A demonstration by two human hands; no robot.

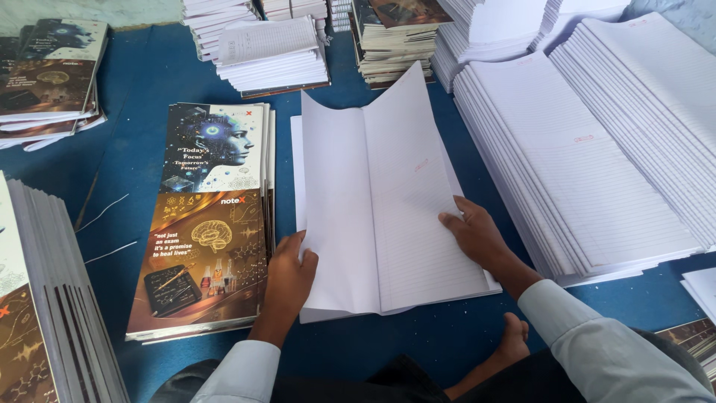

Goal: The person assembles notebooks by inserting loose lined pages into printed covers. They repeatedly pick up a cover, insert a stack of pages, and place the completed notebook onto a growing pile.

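A sheaf of white ruled paper lies open on the blue cloth in front of me, folded down its middle. My left hand grips the lower left edge of the sheaf, lifting the left half slightly. My right hand presses flat on the right half near its lower edge. To the left of the sheaf lies a stack of printed notebook covers, dark with a face picture above and a brain picture below.
Large stacks of ruled sheets fill the right side. More paper stacks and bound books stand at the back. Cover piles sit at far left and lower left. My bare foot rests below the sheaf.
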